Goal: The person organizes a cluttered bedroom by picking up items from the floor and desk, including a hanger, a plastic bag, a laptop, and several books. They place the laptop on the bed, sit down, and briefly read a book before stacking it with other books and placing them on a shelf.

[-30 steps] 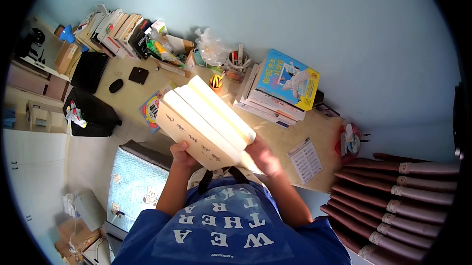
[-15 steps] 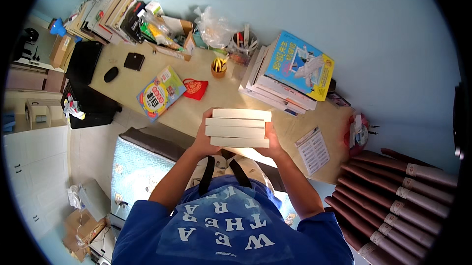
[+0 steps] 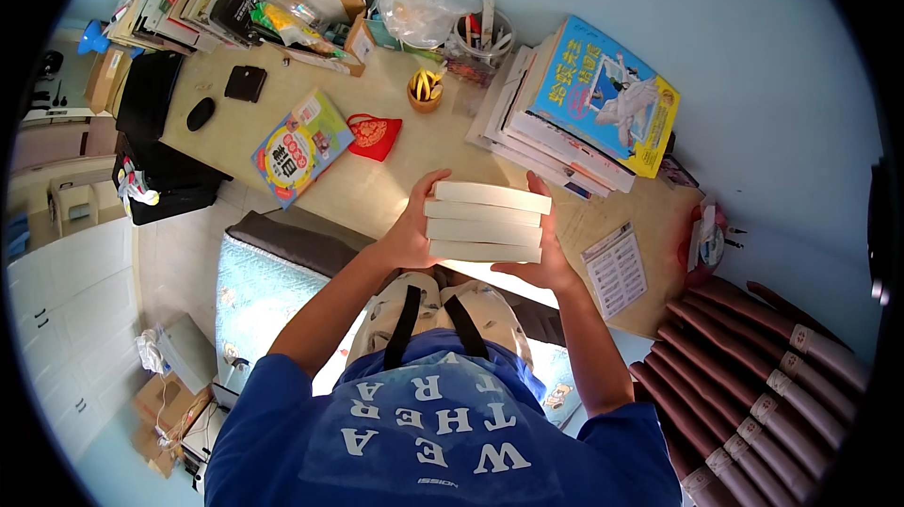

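Observation:
Between my two hands is a stack of several thick books (image 3: 486, 223), their pale page edges facing up toward me. My left hand (image 3: 414, 229) presses the stack's left end, fingers along its side. My right hand (image 3: 549, 248) clasps the right end, with its thumb side under the near edge. The stack is over the desk's front edge. Beyond it on the desk lie a red pouch (image 3: 375, 137) and a colourful book (image 3: 301, 147). To the far right stands a tall pile of books (image 3: 556, 135) with a blue and yellow book (image 3: 607, 97) on top.
Along the wall are a row of books (image 3: 188, 0), an open cardboard box (image 3: 339, 8), a clear plastic bag (image 3: 414, 3) and a pen holder (image 3: 485, 32). A printed sheet (image 3: 617, 269) lies at the desk's right. Brown curtains (image 3: 744, 385) hang at the right.
My hands and the held stack have shifted slightly right and up in the view. More of the fingers of my right hand shows. The desk's things appear higher as the view tilts.

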### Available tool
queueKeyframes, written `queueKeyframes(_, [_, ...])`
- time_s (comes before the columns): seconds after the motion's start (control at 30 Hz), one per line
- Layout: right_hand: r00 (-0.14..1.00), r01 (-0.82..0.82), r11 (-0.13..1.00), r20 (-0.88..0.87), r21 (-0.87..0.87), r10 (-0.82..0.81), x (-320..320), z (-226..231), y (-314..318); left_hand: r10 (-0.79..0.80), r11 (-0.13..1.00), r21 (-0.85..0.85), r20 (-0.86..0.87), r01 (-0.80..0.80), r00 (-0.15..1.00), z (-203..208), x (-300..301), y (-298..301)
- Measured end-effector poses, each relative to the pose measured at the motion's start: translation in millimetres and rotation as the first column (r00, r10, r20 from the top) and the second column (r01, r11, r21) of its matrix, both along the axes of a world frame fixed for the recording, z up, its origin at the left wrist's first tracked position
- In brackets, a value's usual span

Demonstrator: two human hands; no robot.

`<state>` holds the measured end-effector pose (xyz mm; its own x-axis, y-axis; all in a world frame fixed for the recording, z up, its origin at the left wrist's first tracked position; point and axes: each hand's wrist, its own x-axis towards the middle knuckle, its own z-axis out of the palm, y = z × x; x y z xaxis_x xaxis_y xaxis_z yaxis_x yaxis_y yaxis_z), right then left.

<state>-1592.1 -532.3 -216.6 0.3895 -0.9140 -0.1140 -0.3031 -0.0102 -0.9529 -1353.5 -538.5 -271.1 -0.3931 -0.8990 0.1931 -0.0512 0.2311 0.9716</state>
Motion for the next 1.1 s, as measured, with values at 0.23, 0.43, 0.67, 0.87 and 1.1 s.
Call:
queueKeyframes(0.23, [0.702,-0.082,0.692,0.535,0.717,-0.471,9,-12,-2,-0.02,0.998,0.057,0.01,0.02,1.0,-21,2,1])
queueKeyframes(0.43, [0.994,-0.016,0.99,0.114,0.14,0.0,2,-27,-1,-0.115,0.99,-0.053,0.233,0.131,0.966,-31,11,-16])
queueKeyframes(0.67, [0.995,0.091,0.971,-0.049,0.221,-0.083,-7,-4,10,-0.136,0.959,0.262,0.088,0.109,0.987,9,26,2])
queueKeyframes(0.87, [0.769,0.139,0.567,0.272,0.812,-0.579,26,-10,45,0.297,0.456,0.873,-0.333,0.174,0.895,25,12,76])
queueKeyframes(1.1, [0.782,-0.003,0.483,0.303,0.875,-0.544,38,-52,121,0.606,0.432,0.899,-0.355,0.08,0.712,6,2,202])
